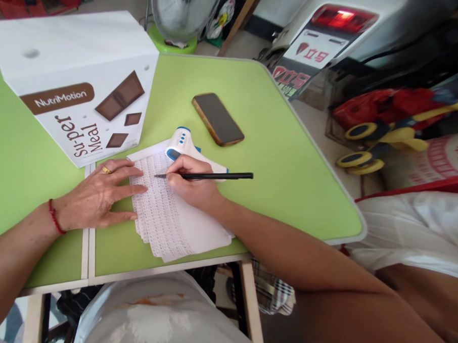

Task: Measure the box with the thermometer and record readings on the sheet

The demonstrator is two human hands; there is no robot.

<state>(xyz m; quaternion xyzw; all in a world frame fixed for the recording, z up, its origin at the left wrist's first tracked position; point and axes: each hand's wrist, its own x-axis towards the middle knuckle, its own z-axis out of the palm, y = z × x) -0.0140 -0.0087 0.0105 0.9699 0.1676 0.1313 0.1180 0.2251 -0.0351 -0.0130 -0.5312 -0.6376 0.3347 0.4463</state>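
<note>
My left hand [97, 195], with a gold ring and a red cord bracelet, lies flat with fingers spread. Its fingertips rest on the left edge of a fanned stack of papers [201, 226] covered partly with dense small writing. My right hand [199, 188] grips a slim black pen [229, 176], its tip over the written part of the top sheet. Just beyond that hand, a white and blue infrared thermometer [186, 145] lies on the papers, its handle partly hidden by the fingers. A smartphone [219, 119] in a brown case rests farther back.
A large white NutriMotion box [124, 128] stands at the back left of the green table [290, 189]. Behind are a fan [182, 14] and a vehicle with a red tail light [344, 19]. White clothing [417, 229] of another person shows at the right.
</note>
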